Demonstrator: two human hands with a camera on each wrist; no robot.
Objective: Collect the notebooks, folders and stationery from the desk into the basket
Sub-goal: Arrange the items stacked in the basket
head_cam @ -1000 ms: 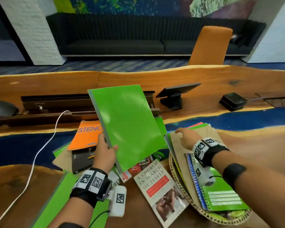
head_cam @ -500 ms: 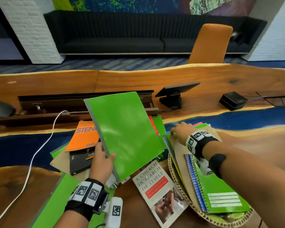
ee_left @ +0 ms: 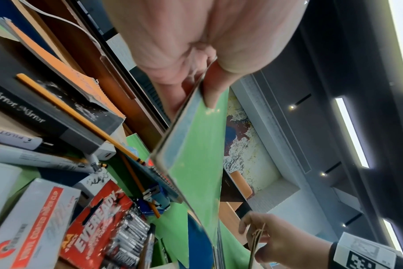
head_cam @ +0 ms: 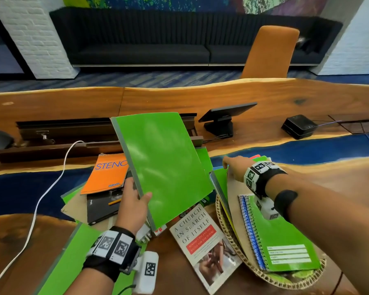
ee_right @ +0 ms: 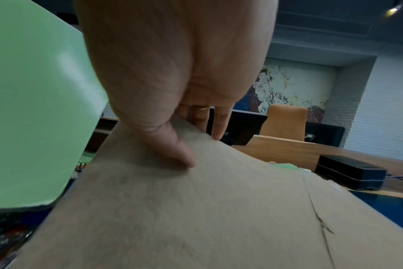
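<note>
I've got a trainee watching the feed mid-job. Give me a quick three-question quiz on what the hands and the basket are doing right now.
1. True or false: the left hand grips the green notebook by its lower spine edge, lifted clear of the desk.
2. What does the right hand pinch? A) the orange steno pad B) the brown card folder standing in the basket C) the pencil
3. Fill in: the spiral notebook with the label lies ___ the basket.

Key: 1 true; 2 B; 3 inside.
</note>
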